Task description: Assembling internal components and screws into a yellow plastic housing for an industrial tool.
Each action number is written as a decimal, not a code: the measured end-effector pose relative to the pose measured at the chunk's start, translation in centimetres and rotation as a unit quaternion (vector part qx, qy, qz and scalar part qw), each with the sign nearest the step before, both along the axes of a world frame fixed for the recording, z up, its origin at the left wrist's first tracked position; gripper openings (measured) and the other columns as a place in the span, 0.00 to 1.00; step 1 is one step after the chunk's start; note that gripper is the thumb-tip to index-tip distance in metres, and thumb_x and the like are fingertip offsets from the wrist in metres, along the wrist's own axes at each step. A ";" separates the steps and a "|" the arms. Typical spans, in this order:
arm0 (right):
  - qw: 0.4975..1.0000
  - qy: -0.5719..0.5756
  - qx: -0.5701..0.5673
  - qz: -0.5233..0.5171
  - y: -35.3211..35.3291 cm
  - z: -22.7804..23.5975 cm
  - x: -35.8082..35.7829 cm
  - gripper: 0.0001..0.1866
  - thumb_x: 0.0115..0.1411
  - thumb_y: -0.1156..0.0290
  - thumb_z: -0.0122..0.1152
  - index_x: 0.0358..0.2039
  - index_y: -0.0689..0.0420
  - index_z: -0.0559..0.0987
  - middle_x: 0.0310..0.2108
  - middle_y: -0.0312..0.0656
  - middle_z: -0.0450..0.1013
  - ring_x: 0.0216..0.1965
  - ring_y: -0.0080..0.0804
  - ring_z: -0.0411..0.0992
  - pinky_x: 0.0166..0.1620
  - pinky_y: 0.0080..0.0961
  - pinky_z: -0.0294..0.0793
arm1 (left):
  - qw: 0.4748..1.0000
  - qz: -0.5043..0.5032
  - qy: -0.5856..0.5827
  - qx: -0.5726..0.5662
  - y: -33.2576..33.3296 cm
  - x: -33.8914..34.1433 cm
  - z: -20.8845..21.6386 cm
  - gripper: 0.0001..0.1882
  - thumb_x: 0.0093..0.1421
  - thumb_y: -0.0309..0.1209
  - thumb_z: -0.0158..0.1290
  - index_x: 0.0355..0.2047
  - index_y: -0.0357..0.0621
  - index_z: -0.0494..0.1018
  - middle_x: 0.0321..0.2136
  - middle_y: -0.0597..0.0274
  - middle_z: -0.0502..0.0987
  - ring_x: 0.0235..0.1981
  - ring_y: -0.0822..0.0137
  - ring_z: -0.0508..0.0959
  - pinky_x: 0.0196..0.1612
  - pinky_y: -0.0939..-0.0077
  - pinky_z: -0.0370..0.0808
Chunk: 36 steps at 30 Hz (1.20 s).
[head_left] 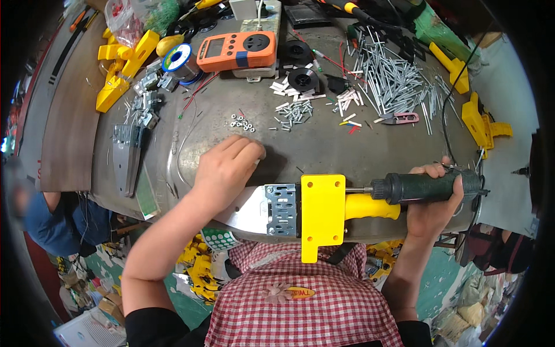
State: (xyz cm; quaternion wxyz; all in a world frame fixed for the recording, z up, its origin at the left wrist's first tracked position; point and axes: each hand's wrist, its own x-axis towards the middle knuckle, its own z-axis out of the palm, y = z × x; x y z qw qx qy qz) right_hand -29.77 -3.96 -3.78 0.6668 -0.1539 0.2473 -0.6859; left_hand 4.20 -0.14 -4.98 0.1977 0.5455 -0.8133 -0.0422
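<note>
Gripping a dark electric screwdriver (426, 187) in the right hand (430, 208), fingers wrapped shut around its body, tip pointing left into the yellow plastic housing (322, 209) at the near edge of the metal workbench (324, 144). Left hand (226, 168) curled loosely, knuckles up, pressing down on the grey metal plate (250, 213) that joins the housing through a perforated steel bracket (281, 209); whether anything sits inside those curled fingers cannot be told. Lying just beyond the left hand, a small cluster of washers (243, 122). Farther back, an orange meter (236, 51), black discs (303, 79), a solder spool (178, 59). Far right, a spread of silver pins (393, 81) beside red-handled snips (400, 118). Far left, more yellow housings (122, 69).
</note>
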 end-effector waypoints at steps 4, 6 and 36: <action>1.000 -0.009 0.010 -0.001 0.1 0.2 0.3 0.21 0.59 0.60 0.53 0.49 0.58 0.65 0.33 0.37 0.64 0.37 0.28 0.65 0.51 0.34 0.64 | 0.974 0.108 0.197 0.022 2.0 -1.2 1.0 0.11 0.40 0.17 0.57 0.26 0.43 0.71 0.30 0.63 0.77 0.35 0.61 0.76 0.36 0.71 0.74; 1.000 -0.007 0.008 -0.001 0.1 0.1 0.0 0.21 0.59 0.60 0.53 0.48 0.58 0.65 0.33 0.37 0.63 0.37 0.29 0.64 0.51 0.34 0.64 | 0.970 0.046 0.234 0.053 2.8 -2.6 1.6 0.13 0.41 0.14 0.57 0.26 0.43 0.70 0.30 0.63 0.78 0.36 0.63 0.75 0.39 0.72 0.72; 0.999 -0.032 0.017 0.002 0.2 -0.1 0.2 0.19 0.58 0.61 0.53 0.46 0.57 0.65 0.32 0.36 0.63 0.36 0.28 0.65 0.50 0.34 0.64 | 0.948 0.037 0.314 0.044 3.9 -3.6 0.4 0.14 0.42 0.20 0.59 0.31 0.39 0.70 0.34 0.60 0.77 0.36 0.60 0.73 0.41 0.69 0.69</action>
